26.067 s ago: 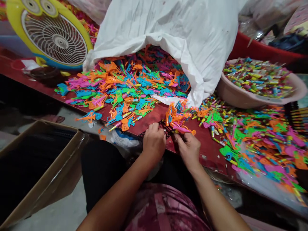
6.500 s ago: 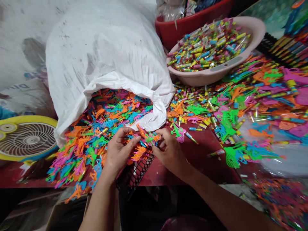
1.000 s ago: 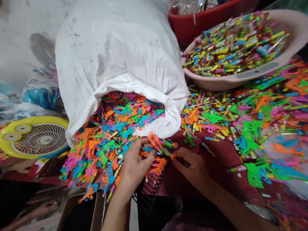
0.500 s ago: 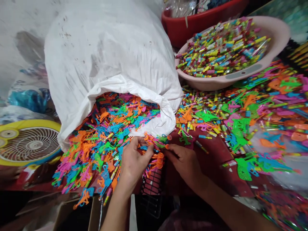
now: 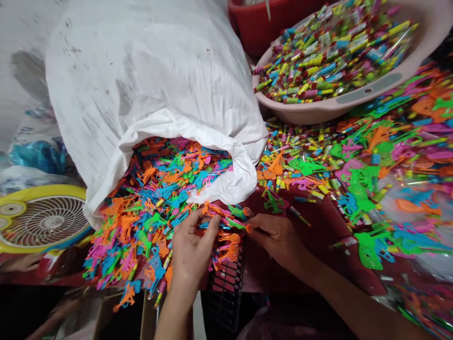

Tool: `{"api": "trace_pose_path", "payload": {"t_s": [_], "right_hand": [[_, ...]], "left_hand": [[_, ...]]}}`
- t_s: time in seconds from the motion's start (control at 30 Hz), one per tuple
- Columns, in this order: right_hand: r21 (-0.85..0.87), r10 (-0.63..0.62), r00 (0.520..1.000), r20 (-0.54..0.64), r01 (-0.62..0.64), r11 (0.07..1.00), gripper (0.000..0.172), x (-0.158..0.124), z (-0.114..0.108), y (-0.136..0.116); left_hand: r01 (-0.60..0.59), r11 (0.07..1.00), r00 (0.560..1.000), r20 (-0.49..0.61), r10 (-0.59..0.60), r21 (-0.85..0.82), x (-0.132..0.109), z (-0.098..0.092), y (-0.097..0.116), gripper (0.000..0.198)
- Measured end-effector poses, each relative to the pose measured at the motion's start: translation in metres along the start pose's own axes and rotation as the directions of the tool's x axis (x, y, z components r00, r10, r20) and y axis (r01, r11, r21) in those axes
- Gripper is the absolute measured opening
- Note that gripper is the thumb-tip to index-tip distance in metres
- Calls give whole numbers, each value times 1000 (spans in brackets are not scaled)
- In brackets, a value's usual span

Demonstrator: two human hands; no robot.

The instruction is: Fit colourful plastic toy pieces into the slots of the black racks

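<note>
My left hand (image 5: 193, 252) is closed, thumb against fingers, around a few thin coloured plastic toy pieces (image 5: 226, 219) that stick out to the right. My right hand (image 5: 283, 241) pinches at the orange round end (image 5: 249, 228) of one of those pieces. Just below lie orange plastic toys with round ends (image 5: 231, 250), over a black wire rack (image 5: 226, 288). Beside my left hand, a heap of orange, blue, green and pink plastic toys (image 5: 152, 222) spills from a large white sack (image 5: 152, 66). Exactly how many pieces I hold is hidden by my fingers.
A pink basin (image 5: 307, 112) full of small coloured tubes stands at the back right, before a red tub (image 5: 255, 33). More plastic toys (image 5: 361, 198) cover the right side. A yellow fan (image 5: 76, 193) lies at left, near another person's hand (image 5: 23, 263).
The view has shifted, so the basin sits higher and further right. Both hands stay close together, with my left thumb lifted slightly and the pieces more visible between them.
</note>
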State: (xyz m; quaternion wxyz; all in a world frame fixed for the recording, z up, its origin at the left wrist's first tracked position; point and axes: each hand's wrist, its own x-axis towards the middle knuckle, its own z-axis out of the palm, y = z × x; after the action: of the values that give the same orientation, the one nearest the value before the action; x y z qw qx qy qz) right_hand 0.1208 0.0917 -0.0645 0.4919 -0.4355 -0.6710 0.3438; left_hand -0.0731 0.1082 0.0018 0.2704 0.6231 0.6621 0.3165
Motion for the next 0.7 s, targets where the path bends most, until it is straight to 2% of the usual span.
{"api": "trace_pose_path", "payload": {"t_s": [0.13,0.27,0.37,0.47,0.57,0.63,0.7], "right_hand": [[-9,-37,999,29,37,999,20,1,-3,3],[10,-13,999,47,12,1000,21,2,-5,4],[56,43,998,55,-46,997,22,0,-5,5],[120,153,988,33,-156,980,23,-4,-2,7],[169,257,966,26,-258,951,22,-8,-2,9],[138,273,961,42,-277,951,21,-8,-4,9],[86,261,963,74,-267,960,20,-8,-7,8]], "left_hand": [[14,999,999,-29,-15,-53,-3,5,-4,28],[-7,999,998,-61,5,-39,-4,7,-6,28],[7,1000,997,-71,-9,-30,-4,6,-7,28],[29,999,995,-100,-32,-34,-4,6,-5,28],[-3,995,995,-99,13,100,-3,6,0,22],[-15,989,997,-73,26,150,-2,5,3,19],[-11,996,999,-52,16,90,-2,5,3,17]]}}
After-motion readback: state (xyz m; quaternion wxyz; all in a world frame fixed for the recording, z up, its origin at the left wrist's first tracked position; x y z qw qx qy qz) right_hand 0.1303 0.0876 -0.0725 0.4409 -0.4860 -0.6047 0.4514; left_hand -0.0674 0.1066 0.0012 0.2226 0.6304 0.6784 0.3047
